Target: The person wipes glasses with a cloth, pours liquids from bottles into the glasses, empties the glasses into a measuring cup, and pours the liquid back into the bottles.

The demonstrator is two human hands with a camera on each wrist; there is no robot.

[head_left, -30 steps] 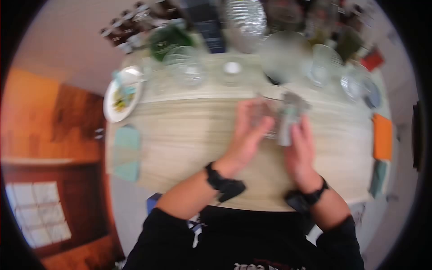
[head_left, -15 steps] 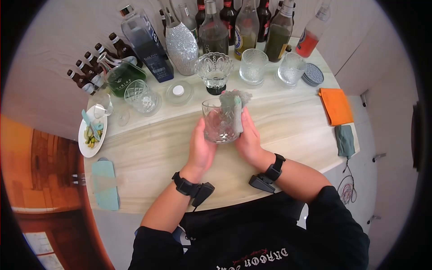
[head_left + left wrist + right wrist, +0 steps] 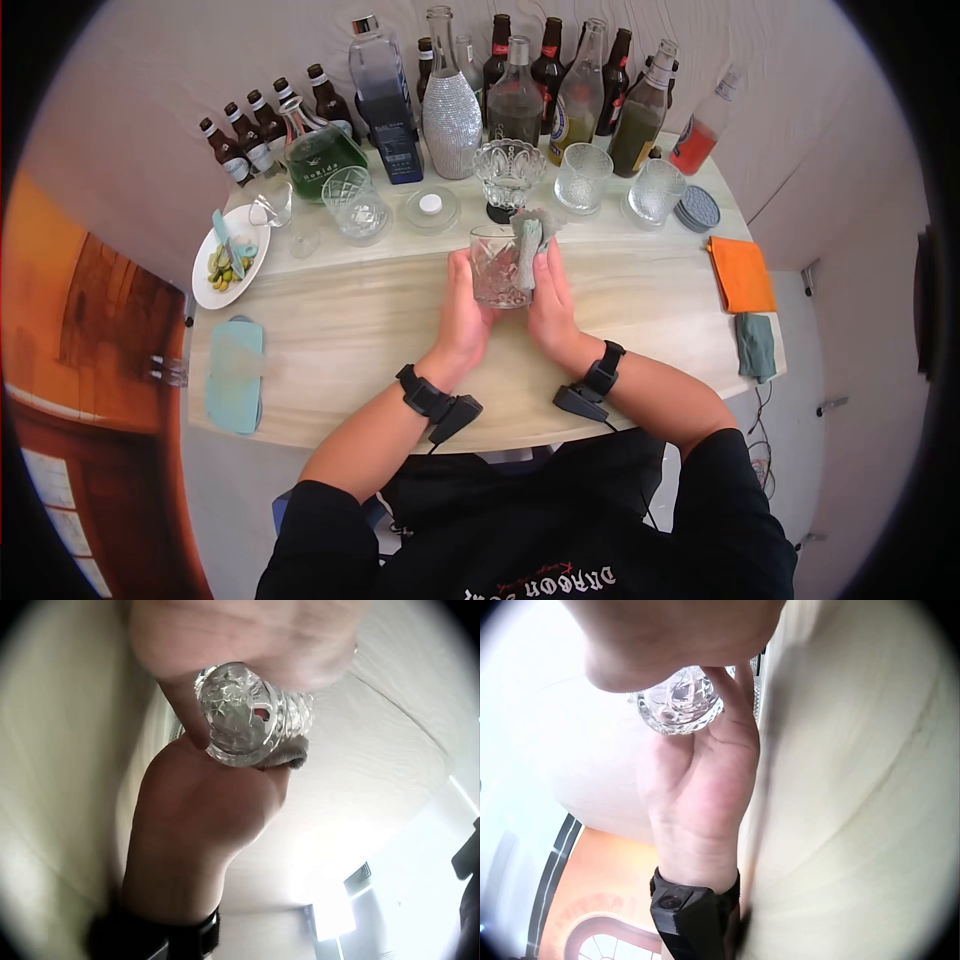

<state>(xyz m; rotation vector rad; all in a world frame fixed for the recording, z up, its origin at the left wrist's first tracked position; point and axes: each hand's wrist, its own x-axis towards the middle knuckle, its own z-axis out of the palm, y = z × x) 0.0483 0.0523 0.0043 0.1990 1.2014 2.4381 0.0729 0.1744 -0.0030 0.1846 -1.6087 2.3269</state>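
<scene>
A clear cut-glass tumbler [image 3: 493, 270] is held upright between both hands above the table. The left hand [image 3: 466, 318] grips its left side, fingers curled round the glass. On the other side the right hand [image 3: 553, 305] holds a grey cloth [image 3: 530, 250] against the glass and over its rim. Both wrist views show the patterned base of the tumbler [image 3: 238, 716] [image 3: 681, 701] between the palms. A bit of the cloth [image 3: 289, 754] sticks out beside the glass in the left wrist view.
Bottles, a footed glass bowl [image 3: 510, 175], tumblers [image 3: 583, 180] and a glass lid [image 3: 432, 209] line the back. A white plate [image 3: 256, 262] and teal cloth [image 3: 234, 375] lie left; an orange cloth [image 3: 742, 275], dark green cloth [image 3: 755, 347] and grey coasters [image 3: 697, 209] lie right.
Since one second ago, the hands have come together, bringing cloth and tumbler into contact. Over the last half second the head view has shifted, while the hands keep much the same hold.
</scene>
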